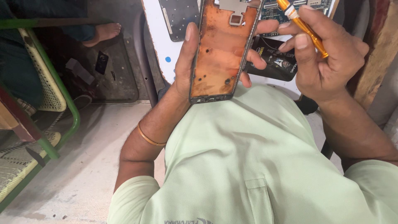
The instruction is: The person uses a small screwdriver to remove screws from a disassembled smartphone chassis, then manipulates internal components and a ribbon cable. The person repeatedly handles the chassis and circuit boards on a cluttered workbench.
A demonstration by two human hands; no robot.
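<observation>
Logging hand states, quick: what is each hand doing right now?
Left hand: closed around the copper-coloured phone frame.
Right hand: closed on the orange screwdriver.

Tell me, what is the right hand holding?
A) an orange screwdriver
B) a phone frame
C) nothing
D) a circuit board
A: the right hand grips an orange screwdriver in its fingers, while the left hand holds the copper-coloured phone frame.
</observation>
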